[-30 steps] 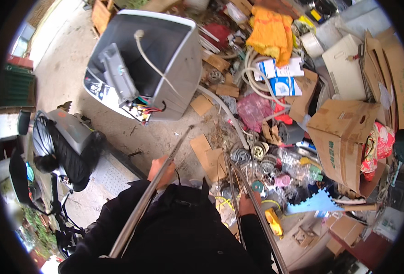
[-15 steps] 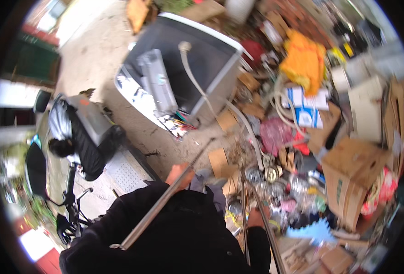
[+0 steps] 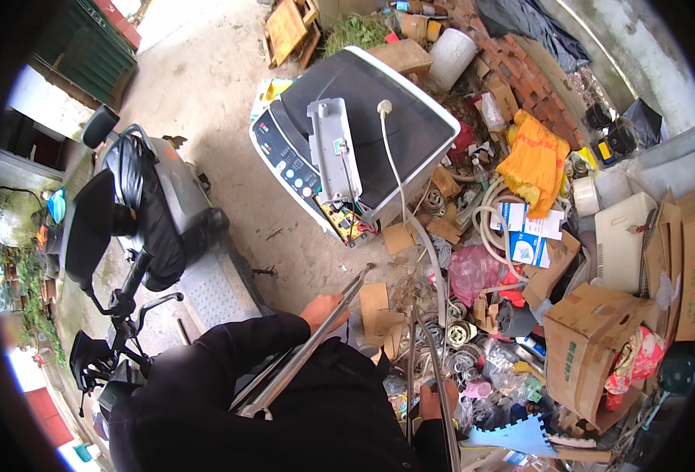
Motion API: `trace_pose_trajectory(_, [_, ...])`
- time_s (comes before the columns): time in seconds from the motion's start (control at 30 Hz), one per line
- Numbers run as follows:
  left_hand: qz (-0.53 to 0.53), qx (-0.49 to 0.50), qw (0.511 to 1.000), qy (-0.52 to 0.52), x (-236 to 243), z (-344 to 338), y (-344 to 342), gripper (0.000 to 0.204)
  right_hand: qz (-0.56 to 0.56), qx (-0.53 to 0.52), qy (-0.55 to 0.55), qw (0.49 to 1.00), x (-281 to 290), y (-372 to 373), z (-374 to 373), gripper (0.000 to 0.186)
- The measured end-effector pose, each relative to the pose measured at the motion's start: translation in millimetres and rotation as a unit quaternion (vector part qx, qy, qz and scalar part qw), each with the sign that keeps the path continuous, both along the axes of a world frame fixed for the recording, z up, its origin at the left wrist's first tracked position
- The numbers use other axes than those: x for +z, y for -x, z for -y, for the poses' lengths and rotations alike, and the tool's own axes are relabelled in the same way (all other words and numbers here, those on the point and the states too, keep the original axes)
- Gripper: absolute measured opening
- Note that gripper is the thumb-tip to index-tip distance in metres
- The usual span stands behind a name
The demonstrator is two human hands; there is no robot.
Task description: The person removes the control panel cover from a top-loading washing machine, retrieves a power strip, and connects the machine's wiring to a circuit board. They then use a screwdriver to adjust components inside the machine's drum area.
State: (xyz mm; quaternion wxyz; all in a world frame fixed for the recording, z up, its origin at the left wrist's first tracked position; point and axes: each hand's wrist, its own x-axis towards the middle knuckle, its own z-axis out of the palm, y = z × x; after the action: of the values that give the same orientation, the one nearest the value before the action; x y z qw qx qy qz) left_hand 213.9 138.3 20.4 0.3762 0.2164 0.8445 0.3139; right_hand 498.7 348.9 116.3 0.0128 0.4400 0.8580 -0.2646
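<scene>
My left hand [image 3: 324, 312] is closed round a pair of long metal rods [image 3: 300, 358] that slant from near my chest toward the ground ahead. Lower right, my right hand [image 3: 434, 400] is wrapped round another pair of slim metal rods [image 3: 435, 354], which meet near their far ends; part of the fingers is hidden behind them. Ahead stands a washing machine [image 3: 434, 118] with a dark lid and a control panel with round buttons. On it lie a grey plastic housing [image 3: 333, 153], a circuit board [image 3: 341, 223] with loose wires, and a pale cord with a plug [image 3: 384, 107].
To the left stands a scooter [image 3: 194, 271] with mirrors and a footboard. Scrap fills the right side: a cardboard box [image 3: 591, 334], coiled hose [image 3: 485, 224], an orange cloth [image 3: 532, 161], a blue foam mat [image 3: 512, 436] and plastic bags. A brick pile [image 3: 512, 59] lies beyond.
My view has shifted, so the washing machine now appears further right and lower. The picture is sharper. Both hands still hold the rods.
</scene>
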Motion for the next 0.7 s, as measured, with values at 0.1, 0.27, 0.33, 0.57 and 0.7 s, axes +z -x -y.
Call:
trace_pose_trajectory(0.1, [0.0, -0.048, 0.998, 0.035, -12.7, -8.1, 2.3, 0.027, -0.021, -0.012, -0.037, 0.999, -28.2, -7.4, -17.8, 0.025])
trace_pose_trajectory(0.27, [-0.007, -0.115, 0.993, 0.008, -27.5, -58.6, 14.1, 0.027, 0.199, 0.032, -0.041, 0.979, -45.9, -4.3, -38.3, 0.025])
trace_pose_trajectory(0.33, [-0.052, -0.15, 0.987, -0.01, -6.5, -73.5, 19.3, 0.026, 0.183, 0.059, 0.046, 0.98, -59.3, -16.1, -56.3, 0.029])
trace_pose_trajectory(0.57, [-0.009, -0.166, 0.986, -0.023, -36.2, -78.1, 13.3, 0.028, -0.034, -0.046, 0.442, 0.895, -65.1, -72.8, -217.5, 0.059])
trace_pose_trajectory(0.7, [0.006, -0.322, 0.946, 0.034, 25.6, -100.9, 51.6, 0.027, -0.165, -0.175, 0.44, 0.865, -8.5, -12.7, -260.6, 0.049])
